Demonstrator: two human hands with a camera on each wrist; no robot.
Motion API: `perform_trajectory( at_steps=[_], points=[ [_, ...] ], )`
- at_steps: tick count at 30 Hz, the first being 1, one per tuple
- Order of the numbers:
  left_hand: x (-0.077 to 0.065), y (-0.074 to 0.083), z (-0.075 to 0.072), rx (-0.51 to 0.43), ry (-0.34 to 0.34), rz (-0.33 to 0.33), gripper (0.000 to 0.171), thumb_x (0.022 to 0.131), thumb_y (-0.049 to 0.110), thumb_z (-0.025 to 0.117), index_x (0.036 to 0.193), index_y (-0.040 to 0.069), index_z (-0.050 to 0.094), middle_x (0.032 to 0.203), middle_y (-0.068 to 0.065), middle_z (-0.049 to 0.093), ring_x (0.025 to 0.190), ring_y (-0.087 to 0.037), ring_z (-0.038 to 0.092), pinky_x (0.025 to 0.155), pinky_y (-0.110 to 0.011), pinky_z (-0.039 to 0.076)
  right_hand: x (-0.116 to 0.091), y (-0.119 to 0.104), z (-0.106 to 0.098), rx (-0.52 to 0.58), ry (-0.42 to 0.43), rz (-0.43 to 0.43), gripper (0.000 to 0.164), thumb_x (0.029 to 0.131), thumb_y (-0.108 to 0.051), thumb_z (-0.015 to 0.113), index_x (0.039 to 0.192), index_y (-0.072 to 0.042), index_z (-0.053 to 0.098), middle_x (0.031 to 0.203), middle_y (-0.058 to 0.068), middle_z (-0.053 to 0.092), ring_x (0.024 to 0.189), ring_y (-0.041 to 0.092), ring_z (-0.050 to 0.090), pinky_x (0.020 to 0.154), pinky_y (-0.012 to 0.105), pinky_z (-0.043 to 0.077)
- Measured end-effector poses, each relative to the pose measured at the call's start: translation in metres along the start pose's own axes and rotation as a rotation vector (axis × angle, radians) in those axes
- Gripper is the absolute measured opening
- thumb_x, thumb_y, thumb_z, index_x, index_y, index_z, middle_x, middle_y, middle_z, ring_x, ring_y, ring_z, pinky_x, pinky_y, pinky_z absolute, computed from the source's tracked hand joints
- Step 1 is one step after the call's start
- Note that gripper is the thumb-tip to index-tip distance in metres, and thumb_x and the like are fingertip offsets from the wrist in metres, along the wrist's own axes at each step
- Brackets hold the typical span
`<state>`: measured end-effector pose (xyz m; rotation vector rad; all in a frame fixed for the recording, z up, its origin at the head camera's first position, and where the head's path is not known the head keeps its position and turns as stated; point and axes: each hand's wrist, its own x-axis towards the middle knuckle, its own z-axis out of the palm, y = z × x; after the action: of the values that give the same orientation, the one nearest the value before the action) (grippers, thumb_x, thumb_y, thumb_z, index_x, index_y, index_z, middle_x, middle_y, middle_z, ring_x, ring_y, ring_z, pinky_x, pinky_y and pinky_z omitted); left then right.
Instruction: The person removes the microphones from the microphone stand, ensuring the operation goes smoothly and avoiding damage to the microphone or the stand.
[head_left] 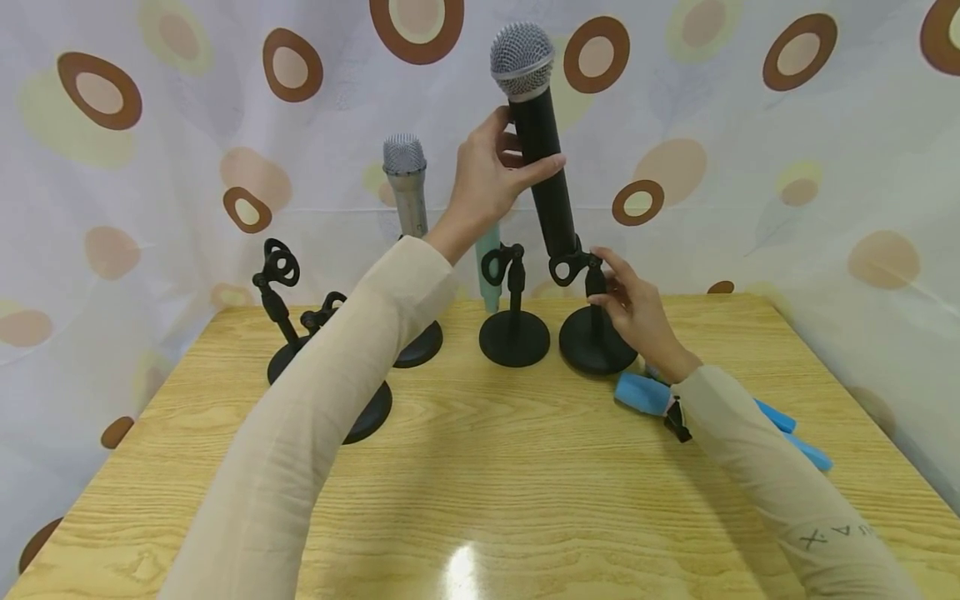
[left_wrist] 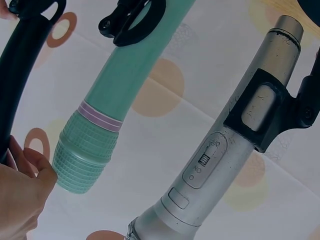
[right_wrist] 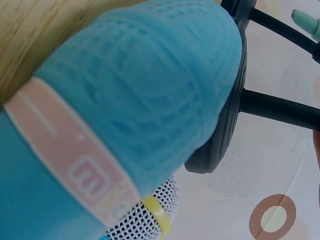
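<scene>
My left hand (head_left: 486, 177) grips a black microphone (head_left: 542, 142) with a silver mesh head, held head up and slightly tilted. The microphone's lower end is at the clip of a black microphone stand (head_left: 597, 354); how far it sits in the clip cannot be told. On that same stand, my right hand (head_left: 641, 315) holds the upper part just below the clip, with thumb and fingers around it. In the left wrist view, a mint-green microphone (left_wrist: 112, 75) and a silver microphone (left_wrist: 210, 165) are near the left hand, each in a clip.
Another stand (head_left: 514, 340) is left of the held one. Two stands with bare clips (head_left: 281, 262) are at the left, one partly behind the left sleeve. A blue microphone (head_left: 642, 393) lies by the right forearm; a white-mesh microphone with a yellow ring (right_wrist: 157, 212) is beside it.
</scene>
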<state>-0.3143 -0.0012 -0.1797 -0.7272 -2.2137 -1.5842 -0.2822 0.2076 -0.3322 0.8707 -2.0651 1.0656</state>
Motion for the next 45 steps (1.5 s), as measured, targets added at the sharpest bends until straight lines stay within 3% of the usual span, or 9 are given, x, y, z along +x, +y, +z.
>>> perform_trajectory(
  at_steps=[18, 39, 45],
  points=[
    [0.0007, -0.0007, -0.0028, -0.01, 0.025, -0.026, 0.062, 0.077, 0.025, 0.073, 0.13, 0.011, 0.044, 0.109, -0.01, 0.064, 0.094, -0.016, 0.065, 0.082, -0.021, 0.051, 0.0005, -0.0029, -0.0015, 0.011, -0.021, 0.029, 0.056, 0.076, 0.02, 0.059, 0.127, 0.005, 0.042, 0.083, 0.023, 0.06, 0.067, 0.035, 0.06, 0.071, 0.009, 0.048],
    [0.0001, 0.005, -0.0054, 0.044, 0.032, -0.061, 0.061, 0.077, 0.029, 0.073, 0.128, 0.012, 0.045, 0.108, -0.007, 0.064, 0.095, -0.013, 0.064, 0.082, -0.022, 0.051, 0.0041, -0.003, -0.0026, 0.019, -0.036, -0.004, 0.056, 0.075, 0.022, 0.059, 0.126, 0.007, 0.044, 0.083, 0.024, 0.06, 0.067, 0.03, 0.055, 0.07, 0.009, 0.048],
    [0.0007, 0.0053, -0.0072, 0.057, 0.029, -0.075, 0.062, 0.076, 0.03, 0.073, 0.129, 0.013, 0.045, 0.108, -0.007, 0.064, 0.096, -0.014, 0.063, 0.082, -0.022, 0.051, 0.0038, 0.0064, 0.0009, 0.034, -0.022, -0.007, 0.059, 0.074, 0.022, 0.06, 0.127, 0.003, 0.046, 0.084, 0.022, 0.061, 0.067, 0.029, 0.056, 0.072, 0.007, 0.047]
  ],
)
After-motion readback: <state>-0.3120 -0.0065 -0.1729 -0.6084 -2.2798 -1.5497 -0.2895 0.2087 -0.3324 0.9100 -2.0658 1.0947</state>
